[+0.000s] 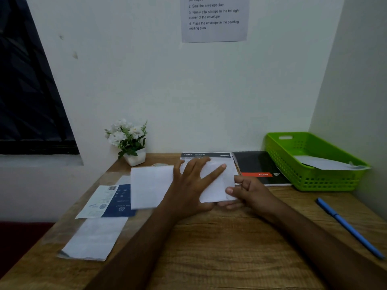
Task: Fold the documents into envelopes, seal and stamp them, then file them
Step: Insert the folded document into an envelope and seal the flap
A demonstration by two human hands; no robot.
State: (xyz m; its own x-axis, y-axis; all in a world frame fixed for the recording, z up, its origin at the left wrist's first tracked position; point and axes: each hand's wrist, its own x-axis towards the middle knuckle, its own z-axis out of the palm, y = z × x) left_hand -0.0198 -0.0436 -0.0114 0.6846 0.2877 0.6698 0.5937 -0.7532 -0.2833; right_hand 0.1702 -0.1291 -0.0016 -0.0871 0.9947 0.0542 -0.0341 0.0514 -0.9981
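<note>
A white folded paper or envelope (150, 185) lies in the middle of the wooden desk (219, 248). My left hand (192, 185) presses flat on it with fingers spread. My right hand (245, 191) pinches its right edge between thumb and fingers. Behind it lies a printed document (206, 155) with a dark header. A blue and white sheet (106, 203) and a clear sleeve of white envelopes (94, 237) lie at the left. A green basket (310, 178) at the back right holds a white envelope (322, 163).
A small white pot of white flowers (129, 141) stands at the back left. A black notebook (259, 166) lies beside the basket. A blue pen (347, 227) lies near the right edge. An instruction sheet (214, 17) hangs on the wall.
</note>
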